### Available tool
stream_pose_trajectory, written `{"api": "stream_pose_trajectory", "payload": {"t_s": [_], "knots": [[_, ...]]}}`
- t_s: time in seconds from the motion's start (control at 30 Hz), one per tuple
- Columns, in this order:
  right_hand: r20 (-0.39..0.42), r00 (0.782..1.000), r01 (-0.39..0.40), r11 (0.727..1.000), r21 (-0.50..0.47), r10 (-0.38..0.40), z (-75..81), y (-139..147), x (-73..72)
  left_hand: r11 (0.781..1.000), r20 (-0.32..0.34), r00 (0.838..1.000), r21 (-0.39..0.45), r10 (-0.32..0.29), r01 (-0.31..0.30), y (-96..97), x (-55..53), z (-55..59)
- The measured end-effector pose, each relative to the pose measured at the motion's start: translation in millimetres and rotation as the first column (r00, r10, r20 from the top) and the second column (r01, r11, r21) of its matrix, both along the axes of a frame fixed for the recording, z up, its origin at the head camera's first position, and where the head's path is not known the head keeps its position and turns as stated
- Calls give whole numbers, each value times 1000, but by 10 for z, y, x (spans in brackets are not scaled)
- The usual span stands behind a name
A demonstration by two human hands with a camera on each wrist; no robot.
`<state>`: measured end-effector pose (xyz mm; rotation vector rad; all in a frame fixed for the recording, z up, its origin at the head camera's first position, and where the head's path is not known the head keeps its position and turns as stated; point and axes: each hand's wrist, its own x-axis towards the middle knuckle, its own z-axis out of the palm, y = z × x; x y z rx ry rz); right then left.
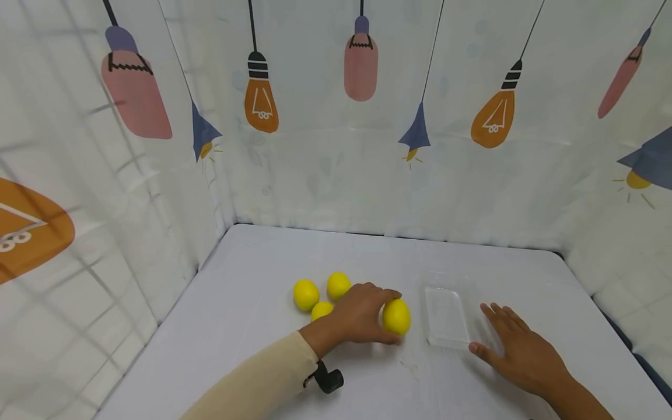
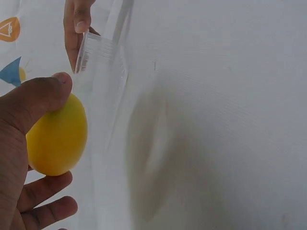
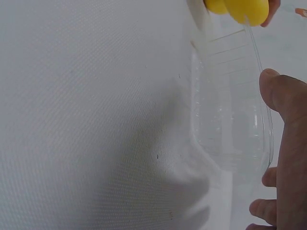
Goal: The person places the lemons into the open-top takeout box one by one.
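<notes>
The clear plastic tray (image 1: 447,317) sits on the white surface (image 1: 252,326) between your two hands, and nothing lies in it. Just left of it is the lemon (image 1: 396,316) you hold; behind your left wrist three more lemons (image 1: 306,294) cluster together on the surface, well apart from the tray.

From your head camera the tray is faint, almost lost against the white cloth. Your right wrist camera shows it far better: ribbed walls, rounded corners, and your thumb (image 3: 280,93) lying along its near rim. Your left wrist camera shows the held lemon (image 2: 57,136) close to the tray's edge (image 2: 88,50), with a fingertip of the other hand touching that edge.

Your left hand (image 1: 362,315) is curled over the lemon, thumb on one side and fingers wrapped round the other. Your right hand (image 1: 517,350) rests flat on the surface just beside the tray, fingers straight and spread, palm down.
</notes>
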<state>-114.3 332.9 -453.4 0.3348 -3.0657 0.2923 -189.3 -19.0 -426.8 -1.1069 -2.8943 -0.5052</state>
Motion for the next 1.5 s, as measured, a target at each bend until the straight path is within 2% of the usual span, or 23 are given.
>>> {"api": "stream_pose_trajectory", "payload": {"t_s": [0.37,0.67,0.83,1.07,1.5], "knots": [[2,1000,17,1000,25,-17,13,-35,-27,999,31,999,44,25,-27,123,-23,91],[10,1000,24,1000,8,-24,20,-49,14,997,44,999,67,27,-30,241,-35,47],[15,1000,27,999,24,-27,31,-56,0,997,37,999,73,31,-33,302,-43,79],[6,1000,13,1000,22,-13,35,-47,13,995,88,995,94,37,-45,427,-52,70],[15,1000,19,1000,13,-19,2,-35,4,996,56,998,83,25,-30,594,-64,51]]}}
